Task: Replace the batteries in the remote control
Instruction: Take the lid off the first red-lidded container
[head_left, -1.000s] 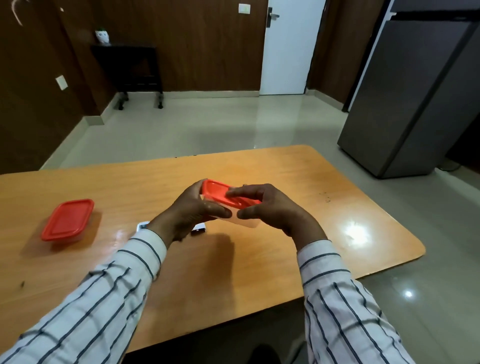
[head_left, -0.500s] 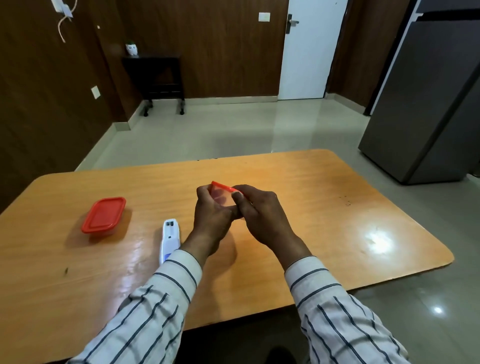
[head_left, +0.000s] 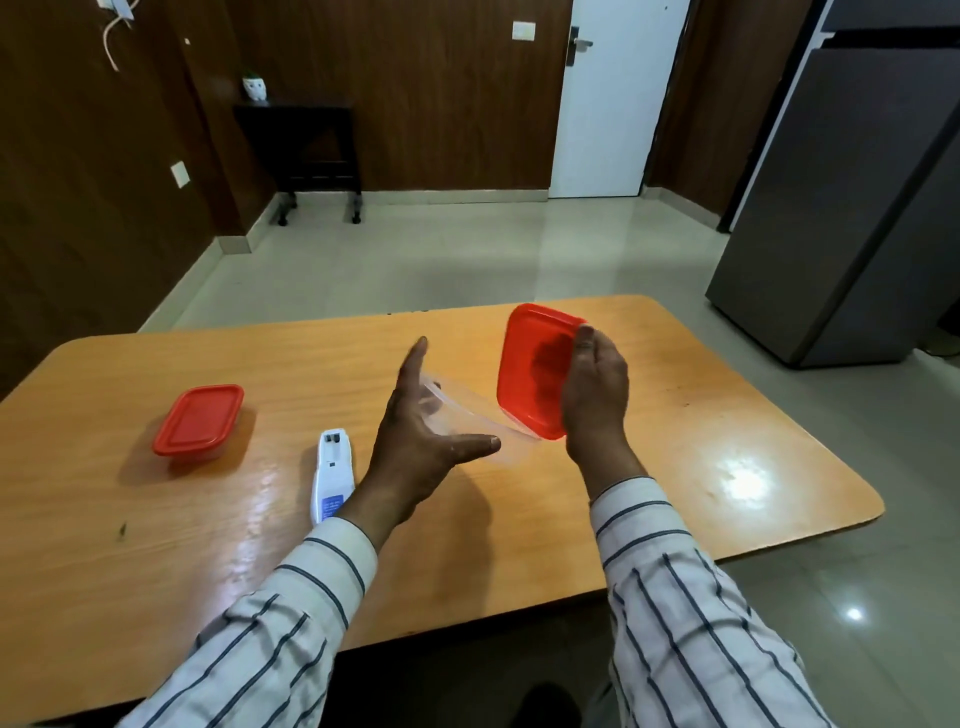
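Clear tub (head_left: 470, 415) in spread left hand (head_left: 415, 447) — red lid (head_left: 530, 374) in pinch of right hand (head_left: 595, 400)

No text, brand, number or sign can be read with confidence. The only marking noted is on the white remote control (head_left: 332, 475) lying on the table (head_left: 727, 415). It carries a small blue label (head_left: 332, 503) towards its near end, with a few faint lines of grey print just above that label. The characters on both are too small and too blurred to make out, so no wording or figure is recorded.
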